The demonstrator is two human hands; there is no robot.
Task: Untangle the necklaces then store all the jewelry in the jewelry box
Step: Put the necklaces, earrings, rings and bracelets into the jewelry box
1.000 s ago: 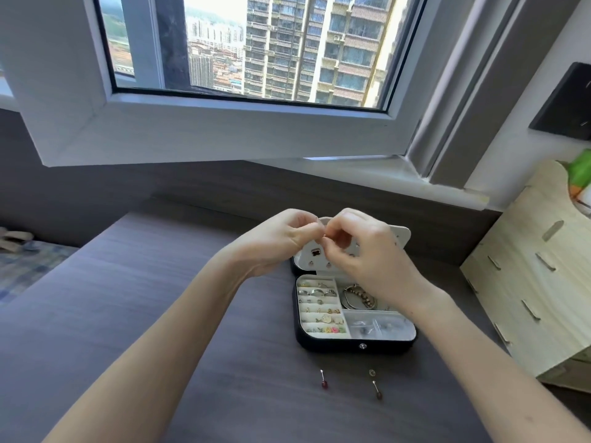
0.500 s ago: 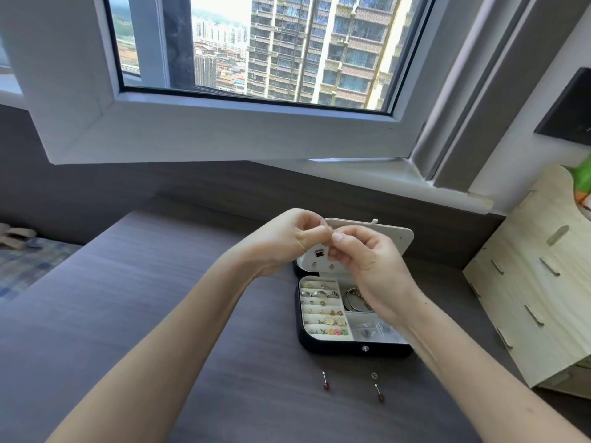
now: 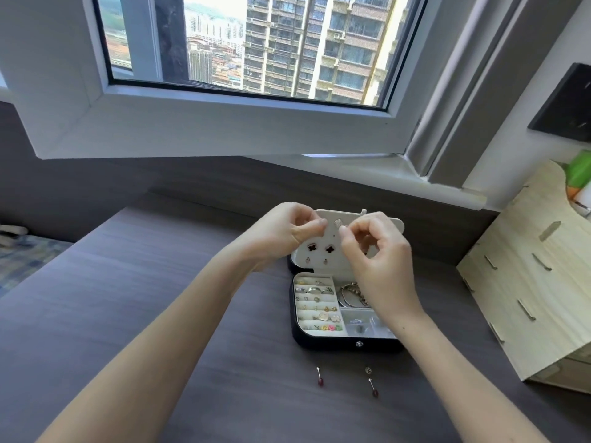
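**Hands up at the open lid**

The white-framed window (image 3: pixel 224 123) fills the upper frame, with tower blocks outside. Below it the dark wood-grain table (image 3: pixel 144 314) spreads across the lower frame, and a pale wooden organizer (image 3: pixel 527 298) stands at the right edge. The jewelry box (image 3: pixel 345 343) sits open right of centre, its lid (image 3: pixel 319 262) upright. My left hand (image 3: pixel 284 233) and right hand (image 3: pixel 380 263) are at the lid's top, fingers curled, fingertips either side of a small silver stud (image 3: pixel 338 222). Whether either pinches it I cannot tell. Two red-tipped earrings (image 3: pixel 319 377) lie below the box.
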